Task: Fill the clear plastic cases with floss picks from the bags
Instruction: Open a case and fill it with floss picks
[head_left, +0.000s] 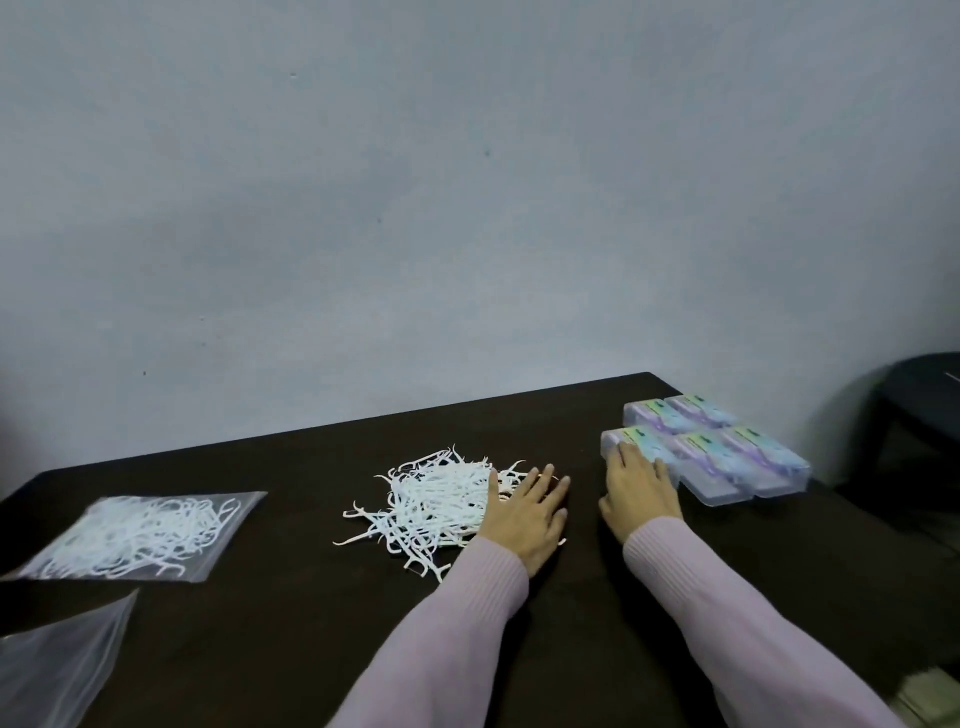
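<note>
Right hand (638, 488) partly covers nearest clear case (623, 441).

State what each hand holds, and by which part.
Nothing is held. The left hand lies flat beside the pile of floss picks; the right hand's straight fingers rest on the nearest clear plastic case.

A dark, matt table (291, 623) is seen under a heap of thin white plastic floss picks (436, 501). Clear, glossy plastic cases (727, 457) and see-through plastic bags (140, 535) with a soft sheen are shown. Both arms are covered by ribbed knit cloth sleeves (441, 639), and the wall (467, 182) is painted matt.
</note>
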